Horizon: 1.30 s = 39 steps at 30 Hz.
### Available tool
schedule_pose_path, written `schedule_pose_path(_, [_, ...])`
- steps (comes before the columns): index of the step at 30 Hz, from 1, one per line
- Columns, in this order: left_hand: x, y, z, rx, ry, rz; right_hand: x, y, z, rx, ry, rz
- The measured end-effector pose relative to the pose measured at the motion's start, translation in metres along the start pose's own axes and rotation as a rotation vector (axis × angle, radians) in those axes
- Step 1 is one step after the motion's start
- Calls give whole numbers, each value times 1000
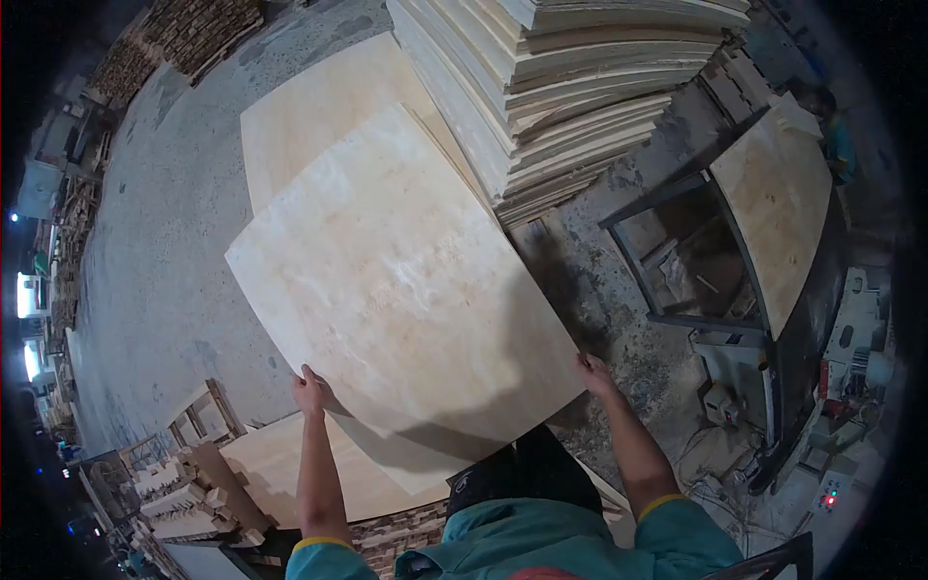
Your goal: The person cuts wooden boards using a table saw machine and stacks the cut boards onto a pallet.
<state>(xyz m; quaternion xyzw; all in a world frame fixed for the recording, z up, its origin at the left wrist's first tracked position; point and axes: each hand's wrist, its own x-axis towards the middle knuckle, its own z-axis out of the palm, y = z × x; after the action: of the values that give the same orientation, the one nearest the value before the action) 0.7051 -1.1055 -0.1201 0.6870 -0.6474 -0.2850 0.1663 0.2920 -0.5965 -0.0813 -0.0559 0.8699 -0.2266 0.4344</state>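
Observation:
A large pale plywood sheet [406, 280] spans the space in front of my body, its near edge close to my waist. My left hand [309, 390] grips its left edge, thumb on the top face. On the opposite edge, my right hand [594, 374] is closed round the wood near the corner. Beyond it, partly covered, lies a second plywood sheet [300, 116]. A tall stack of plywood sheets [580, 87] rises at the far right of the held sheet, whose far corner overlaps the stack's side in this view.
To the right stands a dark metal frame table [657, 208] with a board [773, 193] on it; a person [839, 145] is behind. A control box with lit buttons [833, 491] sits lower right. Cut wood pieces [188, 493] are piled lower left. Concrete floor [164, 271] stretches leftward.

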Motion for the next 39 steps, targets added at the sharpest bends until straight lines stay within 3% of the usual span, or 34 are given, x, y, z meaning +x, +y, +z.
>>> schedule_pose_path(2, [-5, 14, -5, 58, -8, -6, 34, 54, 22, 112, 0, -90])
schedule_pose_path(5, [-9, 22, -3, 98, -30, 16, 32, 54, 21, 52, 14, -53])
schedule_pose_path(6, [-10, 22, -4, -26, -59, -1, 32, 55, 21, 52, 15, -54])
schedule_pose_path(8, [-7, 7, -6, -151, -76, -16, 47, 80, 30, 386, -41, -260])
schedule_pose_path(9, [-4, -8, -7, -299, -169, -113, 49, 78, 31, 499, -67, -331])
schedule_pose_path(10, [1, -29, -3, -448, -263, -208, 35, 55, 19, 368, -85, -229])
schedule_pose_path(11, [5, -50, 8, -378, -313, -257, 25, 38, 11, 237, -101, -123])
schedule_pose_path(12, [2, -47, 11, -373, -313, -255, 22, 32, 9, 242, -103, -121])
schedule_pose_path(14, [-13, -30, 19, -749, -394, -343, 21, 26, 7, 374, -87, -172])
schedule_pose_path(16, [-16, -25, 16, -777, -441, -319, 43, 30, 1, 343, -147, -101])
schedule_pose_path(18, [-16, -19, 13, -806, -487, -286, 92, 53, 0, 522, -471, 203])
schedule_pose_path(22, [-25, -7, 9, -879, -525, -294, 93, -104, -21, 313, -3, -195])
schedule_pose_path(24, [-24, -4, 5, -907, -542, -330, 132, -145, -9, 475, -186, -262])
schedule_pose_path(27, [-31, -4, -6, -995, -670, -307, 150, -159, 7, 206, -169, -308])
schedule_pose_path(30, [-49, -12, -23, -844, -618, -325, 129, -157, -5, 216, -256, -348])
schedule_pose_path(33, [-78, -43, -44, -888, -703, -351, 48, -153, -11, 80, -135, -84])
schedule_pose_path(35, [-112, -56, -67, -951, -765, -369, 32, -102, 5, 98, -173, 48])
schedule_pose_path(36, [-126, -66, -74, -1009, -808, -353, 55, -61, 21, 119, -196, 33])
schedule_pose_path(39, [-162, -103, -90, -1071, -818, -414, -22, -55, 2, 138, -173, -48])
